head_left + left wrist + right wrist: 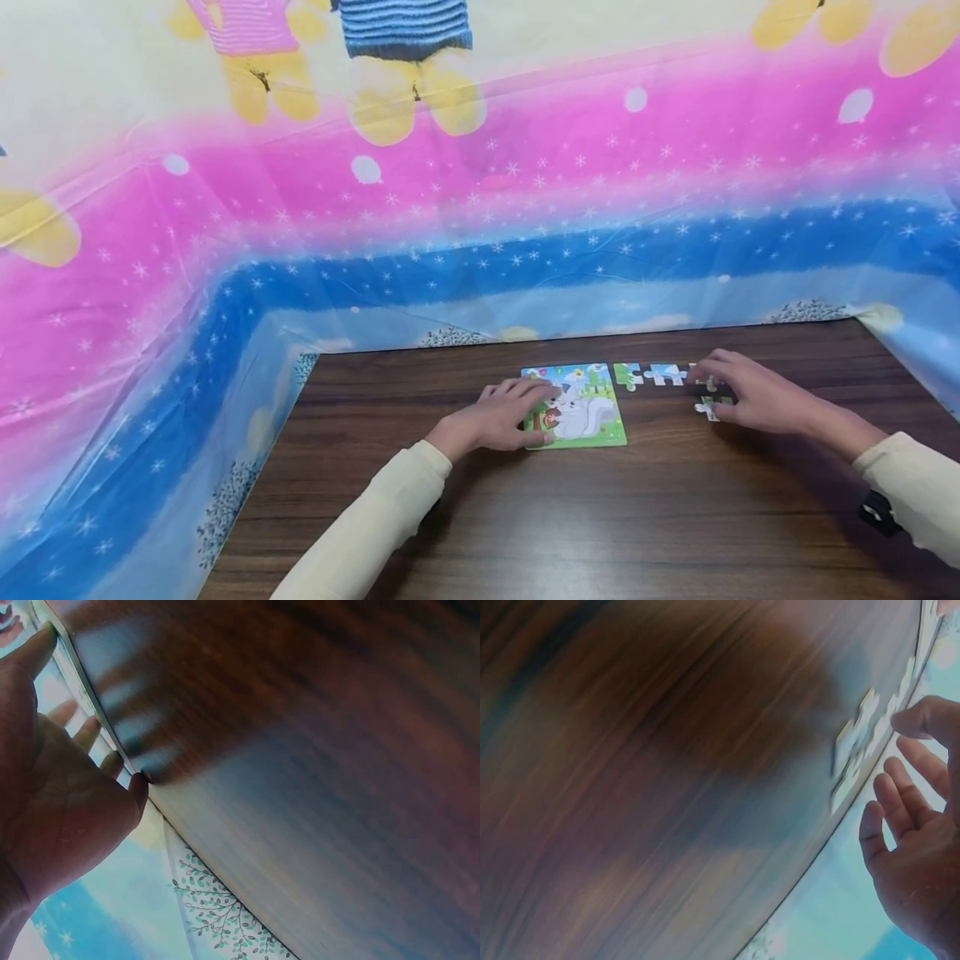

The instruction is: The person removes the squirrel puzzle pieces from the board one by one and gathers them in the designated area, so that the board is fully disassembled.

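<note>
A square jigsaw puzzle (588,421) with a white cartoon animal on a green and blue scene lies on the table. My left hand (504,417) is at its left side, fingers spread over the picture and thumb near the lower edge. To the puzzle's right are loose jigsaw pieces: a green one (626,375), a pale blue one (666,374) and a lower one (706,408). Over the rightmost pieces is my right hand (761,398), partly hiding them. The right wrist view shows its fingers loosely bent and apart, near the pieces (855,735), with nothing gripped.
Dark wood-grain tabletop (600,517) extends toward me. A printed pink and blue cloth (480,250) hangs behind the table and along its left and right sides. Near the right sleeve (911,492) is a small black object (877,512).
</note>
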{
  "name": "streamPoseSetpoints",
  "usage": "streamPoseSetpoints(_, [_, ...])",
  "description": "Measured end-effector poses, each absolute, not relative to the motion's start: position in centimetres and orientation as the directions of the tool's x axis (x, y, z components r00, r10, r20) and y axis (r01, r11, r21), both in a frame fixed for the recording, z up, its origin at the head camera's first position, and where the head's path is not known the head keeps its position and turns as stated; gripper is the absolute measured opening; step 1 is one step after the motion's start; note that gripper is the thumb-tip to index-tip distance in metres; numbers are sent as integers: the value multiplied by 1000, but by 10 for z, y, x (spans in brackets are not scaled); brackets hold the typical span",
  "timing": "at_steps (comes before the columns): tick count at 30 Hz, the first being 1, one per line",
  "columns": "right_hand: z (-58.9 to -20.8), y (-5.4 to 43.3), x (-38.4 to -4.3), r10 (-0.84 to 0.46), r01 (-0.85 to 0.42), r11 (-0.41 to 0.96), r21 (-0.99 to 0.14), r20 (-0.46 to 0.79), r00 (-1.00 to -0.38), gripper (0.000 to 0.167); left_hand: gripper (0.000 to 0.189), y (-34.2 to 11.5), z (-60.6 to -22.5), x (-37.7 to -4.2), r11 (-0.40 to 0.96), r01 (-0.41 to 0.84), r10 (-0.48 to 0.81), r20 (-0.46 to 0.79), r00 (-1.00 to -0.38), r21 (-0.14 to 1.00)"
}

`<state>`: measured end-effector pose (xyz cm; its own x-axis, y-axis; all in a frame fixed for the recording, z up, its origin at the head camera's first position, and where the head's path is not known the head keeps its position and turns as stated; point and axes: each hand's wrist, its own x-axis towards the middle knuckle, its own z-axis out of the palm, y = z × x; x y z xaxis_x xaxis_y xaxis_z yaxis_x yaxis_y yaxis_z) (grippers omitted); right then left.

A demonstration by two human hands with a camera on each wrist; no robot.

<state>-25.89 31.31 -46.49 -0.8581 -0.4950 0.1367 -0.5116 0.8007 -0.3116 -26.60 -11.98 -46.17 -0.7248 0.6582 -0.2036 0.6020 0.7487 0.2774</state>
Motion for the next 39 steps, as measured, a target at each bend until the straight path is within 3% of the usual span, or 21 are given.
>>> streamPoseSetpoints(15, [-480,220,-269,-575,-596,723,-350,174,-800,34,82,-119,-465,-265,768,569,631,-192,-752,295])
streamPoseSetpoints(21, [-477,183,-270,-600,-596,700,-394,127,-789,28,80,-118,-464,-262,781,557,616,-204,-761,282])
streamPoseSetpoints(32, [-477,149,-271,-584,-569,742,-354,75,-808,54,78,-118,-461,-261,741,614,667,-203,-717,272])
streamPoseSetpoints(39, [-473,139,-275,-590,-557,732,-392,44,-806,63,80,-120,-459,-261,759,600,649,-213,-730,253])
